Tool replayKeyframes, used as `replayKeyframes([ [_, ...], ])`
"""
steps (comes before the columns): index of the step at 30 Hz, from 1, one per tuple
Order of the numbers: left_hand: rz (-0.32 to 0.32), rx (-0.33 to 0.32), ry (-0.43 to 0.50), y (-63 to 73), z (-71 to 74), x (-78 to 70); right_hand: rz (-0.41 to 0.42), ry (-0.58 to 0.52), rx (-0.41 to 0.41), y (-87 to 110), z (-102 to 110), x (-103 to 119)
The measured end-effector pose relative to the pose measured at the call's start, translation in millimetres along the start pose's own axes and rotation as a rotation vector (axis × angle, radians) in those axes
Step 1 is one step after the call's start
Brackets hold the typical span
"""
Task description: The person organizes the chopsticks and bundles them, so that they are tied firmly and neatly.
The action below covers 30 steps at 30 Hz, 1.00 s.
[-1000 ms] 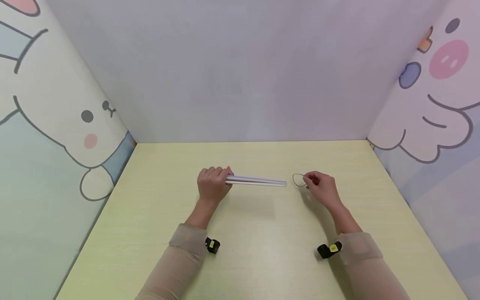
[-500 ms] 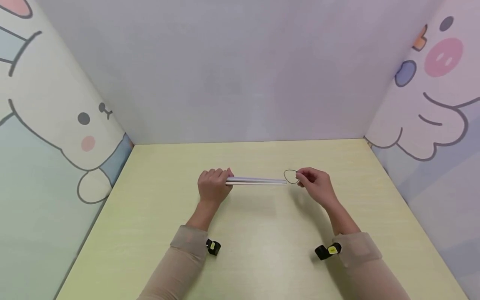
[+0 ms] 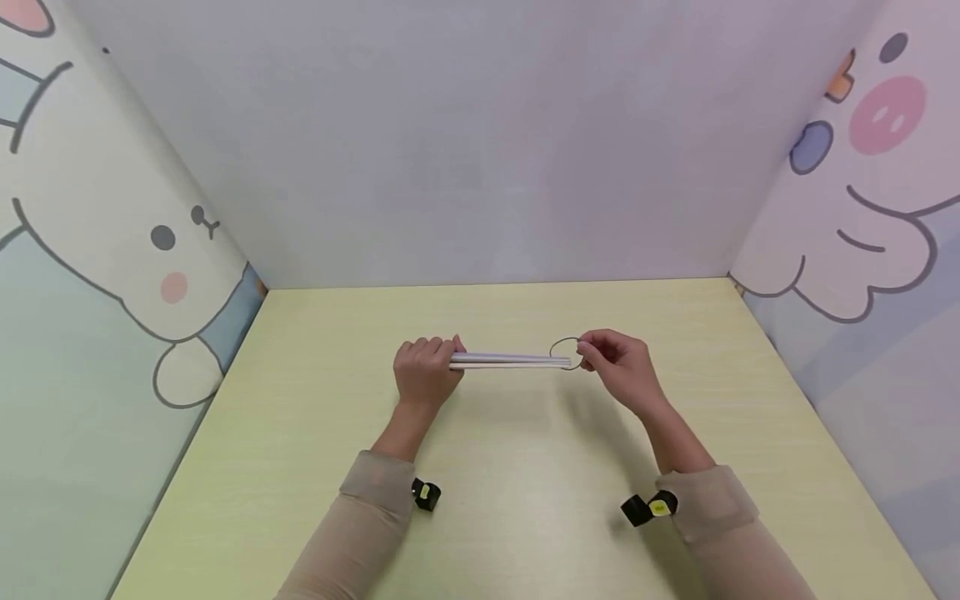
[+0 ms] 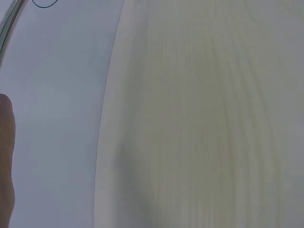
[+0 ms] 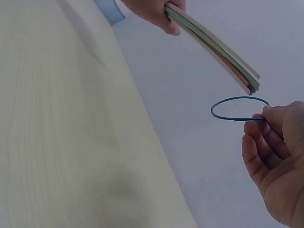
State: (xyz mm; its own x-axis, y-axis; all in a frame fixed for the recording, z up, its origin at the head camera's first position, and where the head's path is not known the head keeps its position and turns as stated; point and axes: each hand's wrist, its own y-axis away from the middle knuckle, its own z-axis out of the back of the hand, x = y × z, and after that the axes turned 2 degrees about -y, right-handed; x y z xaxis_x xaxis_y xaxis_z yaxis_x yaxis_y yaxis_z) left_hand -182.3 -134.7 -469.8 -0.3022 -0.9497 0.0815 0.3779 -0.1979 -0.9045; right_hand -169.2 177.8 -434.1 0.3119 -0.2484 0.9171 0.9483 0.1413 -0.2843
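Note:
My left hand (image 3: 427,372) grips one end of a bundle of several slim chopsticks (image 3: 510,361), held level above the table and pointing right. In the right wrist view the chopsticks (image 5: 216,47) show tan, green and orange tones, their free ends bunched loosely. Between thumb and fingertips, my right hand (image 3: 624,367) pinches a thin dark teal rubber band (image 5: 232,118), which hangs as a round loop. From the head, the loop overlaps the chopsticks' free ends; the right wrist view shows it just off the tips. Only a finger (image 4: 5,156) of the left hand enters the left wrist view.
Below both hands lies a pale yellow wood-grain table (image 3: 510,500). A plain grey-lilac wall (image 3: 480,150) rises at its back edge. Cartoon-printed side walls flank it, a rabbit-like figure (image 3: 112,192) left and a pig (image 3: 892,158) right. Black wrist cameras sit at both cuffs.
My right hand has moved left with the rubber band, bringing the loop from a gap beside the chopsticks to their free ends. The left hand and its bundle have stayed nearly still.

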Motion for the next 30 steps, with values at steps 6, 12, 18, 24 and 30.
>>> replayKeyframes([
  [6,0.012,0.027,-0.002,1.8,0.7,-0.4,0.031,0.003,0.030,0.6,-5,13],
  [12,0.022,0.050,-0.028,2.5,1.7,0.2,0.032,0.032,0.058,7.2,-7,22],
  [18,0.035,0.024,-0.048,0.6,2.1,2.0,0.076,0.027,0.147,16.3,-8,29],
  [24,0.053,0.003,-0.054,-1.9,-0.2,5.5,0.105,0.000,0.267,18.9,-13,26],
  [30,0.101,-0.002,-0.050,-5.7,1.0,9.0,0.152,-0.018,0.379,21.3,-20,19],
])
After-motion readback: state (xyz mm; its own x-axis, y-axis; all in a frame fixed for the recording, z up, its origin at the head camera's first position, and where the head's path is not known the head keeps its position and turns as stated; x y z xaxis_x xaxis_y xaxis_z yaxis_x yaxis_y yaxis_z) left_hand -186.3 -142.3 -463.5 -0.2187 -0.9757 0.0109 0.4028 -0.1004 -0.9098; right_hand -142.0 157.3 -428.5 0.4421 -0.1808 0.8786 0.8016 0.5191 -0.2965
